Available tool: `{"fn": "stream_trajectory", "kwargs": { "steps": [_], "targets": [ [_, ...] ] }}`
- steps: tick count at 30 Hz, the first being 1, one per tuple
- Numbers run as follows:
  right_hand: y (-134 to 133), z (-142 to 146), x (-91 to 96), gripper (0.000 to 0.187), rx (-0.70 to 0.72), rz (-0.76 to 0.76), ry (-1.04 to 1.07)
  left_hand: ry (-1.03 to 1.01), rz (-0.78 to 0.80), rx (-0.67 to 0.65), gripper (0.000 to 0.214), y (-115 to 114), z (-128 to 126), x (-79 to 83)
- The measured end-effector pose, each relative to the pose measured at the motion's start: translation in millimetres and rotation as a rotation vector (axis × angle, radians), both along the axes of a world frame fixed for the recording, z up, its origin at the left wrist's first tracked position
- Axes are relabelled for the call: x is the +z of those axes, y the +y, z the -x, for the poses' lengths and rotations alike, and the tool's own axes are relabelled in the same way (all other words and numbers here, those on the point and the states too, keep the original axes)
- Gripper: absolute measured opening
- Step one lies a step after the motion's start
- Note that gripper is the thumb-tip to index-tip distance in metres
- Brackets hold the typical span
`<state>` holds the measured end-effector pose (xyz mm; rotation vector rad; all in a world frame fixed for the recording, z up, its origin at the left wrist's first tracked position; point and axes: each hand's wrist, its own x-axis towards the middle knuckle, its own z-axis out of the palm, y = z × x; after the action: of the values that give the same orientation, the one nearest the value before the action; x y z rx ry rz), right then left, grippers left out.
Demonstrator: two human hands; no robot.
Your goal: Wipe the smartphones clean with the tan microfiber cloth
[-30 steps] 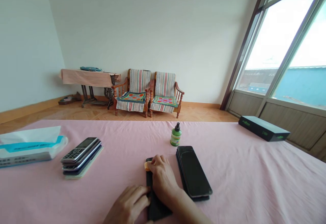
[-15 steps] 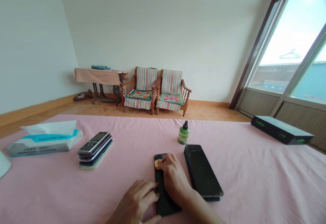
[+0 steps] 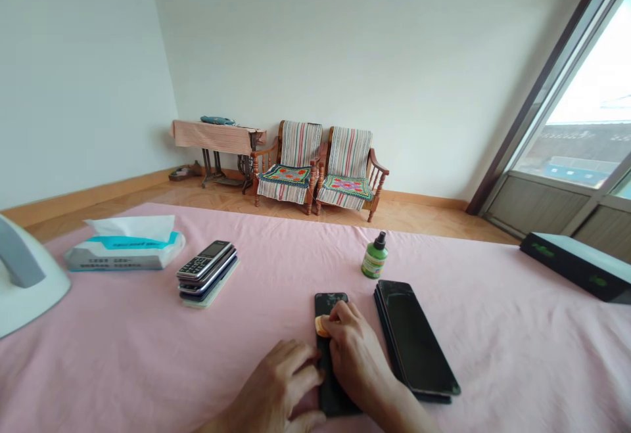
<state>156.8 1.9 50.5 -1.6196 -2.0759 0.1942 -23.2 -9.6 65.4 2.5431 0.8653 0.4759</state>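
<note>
A black smartphone (image 3: 327,354) lies flat on the pink cloth in front of me, top end pointing away. My left hand (image 3: 283,384) is at its left edge, fingers bent and their tips against the side, holding it in place. Pinched in my right hand (image 3: 352,341) is a small yellow-orange pad (image 3: 321,326), possibly a sponge, pressed on the upper part of the phone. Whitish smudges or drops show above the pad. Right of this hand lies a stack of dark smartphones (image 3: 419,341). A green spray bottle (image 3: 374,259) with a black nozzle stands behind them.
Pink cloth (image 3: 123,354) covers the surface. To the left are a stack of older mobile phones (image 3: 207,272), a tissue pack (image 3: 125,249) and a white-grey iron (image 3: 27,282), partly cut off. A black box (image 3: 576,265) lies far right. Two chairs (image 3: 315,173) stand beyond.
My view has turned left, so everything sits further right and more of the iron shows. The pad in my right hand has slid slightly toward me along the phone. My left hand stays at the edge.
</note>
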Motion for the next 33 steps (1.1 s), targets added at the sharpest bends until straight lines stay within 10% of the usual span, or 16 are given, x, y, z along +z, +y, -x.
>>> {"fn": "stream_trajectory", "kwargs": {
  "steps": [33],
  "targets": [
    [-1, -1, -1.4, 0.037, -0.089, -0.031, -0.013, -0.021, 0.042, -0.027, 0.041, 4, 3, 0.4]
  ]
}}
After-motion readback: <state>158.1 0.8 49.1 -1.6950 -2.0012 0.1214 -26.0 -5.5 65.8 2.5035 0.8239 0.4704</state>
